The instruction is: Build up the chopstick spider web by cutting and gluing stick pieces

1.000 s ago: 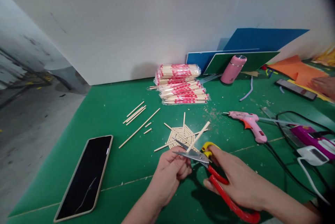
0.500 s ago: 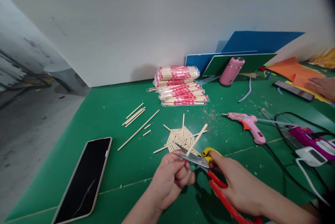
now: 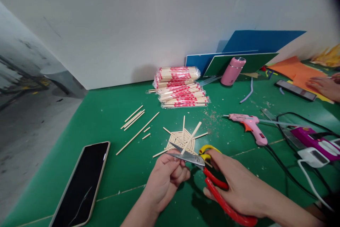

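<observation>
My left hand (image 3: 166,177) pinches a short wooden stick (image 3: 191,136) that slants up to the right. My right hand (image 3: 237,186) grips red-and-yellow scissors (image 3: 209,181), whose steel blades are parted around the stick just above my left fingers. Behind the blades lies a flat hexagonal piece of glued sticks (image 3: 182,138) with longer spokes poking out, on the green table (image 3: 111,113).
Loose sticks (image 3: 135,122) lie left of the hexagon; wrapped chopstick packs (image 3: 180,87) are stacked behind. A phone (image 3: 79,186) lies front left. A pink glue gun (image 3: 248,124), cables, a purple device (image 3: 316,142) and a pink bottle (image 3: 233,71) are to the right. Another person's hand (image 3: 322,87) rests far right.
My hands, the stick and the scissors have shifted slightly left in the view. The blades remain around the stick, and the stick looks about the same length.
</observation>
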Demonstrator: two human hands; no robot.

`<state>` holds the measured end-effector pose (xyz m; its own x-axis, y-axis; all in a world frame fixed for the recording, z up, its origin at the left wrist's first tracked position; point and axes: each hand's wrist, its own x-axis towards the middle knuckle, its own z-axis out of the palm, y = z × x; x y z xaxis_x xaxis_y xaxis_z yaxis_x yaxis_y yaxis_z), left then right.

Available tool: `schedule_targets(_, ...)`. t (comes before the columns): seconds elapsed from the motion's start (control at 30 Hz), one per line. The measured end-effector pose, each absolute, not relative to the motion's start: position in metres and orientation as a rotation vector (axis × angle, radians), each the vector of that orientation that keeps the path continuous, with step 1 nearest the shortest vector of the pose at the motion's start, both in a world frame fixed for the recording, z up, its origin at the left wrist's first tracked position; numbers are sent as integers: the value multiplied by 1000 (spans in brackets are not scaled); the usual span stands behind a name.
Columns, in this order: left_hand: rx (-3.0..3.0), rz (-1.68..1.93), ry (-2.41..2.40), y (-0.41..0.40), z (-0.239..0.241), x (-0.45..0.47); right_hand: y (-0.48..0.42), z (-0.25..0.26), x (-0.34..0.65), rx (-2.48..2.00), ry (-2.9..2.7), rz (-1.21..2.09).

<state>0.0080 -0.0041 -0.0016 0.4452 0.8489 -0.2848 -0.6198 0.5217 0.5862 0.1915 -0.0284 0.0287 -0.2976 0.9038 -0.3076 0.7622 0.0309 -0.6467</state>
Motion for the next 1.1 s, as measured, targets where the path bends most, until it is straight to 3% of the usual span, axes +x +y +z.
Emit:
schedule_targets(0.5, 898, 1052, 984, -3, -6, 8, -30, 25, 189, -1798, -2033, 1106)
schedule_targets(1.1, 525, 989, 771, -9, -7, 24, -32, 20, 199, -1668, -1925, 1198)
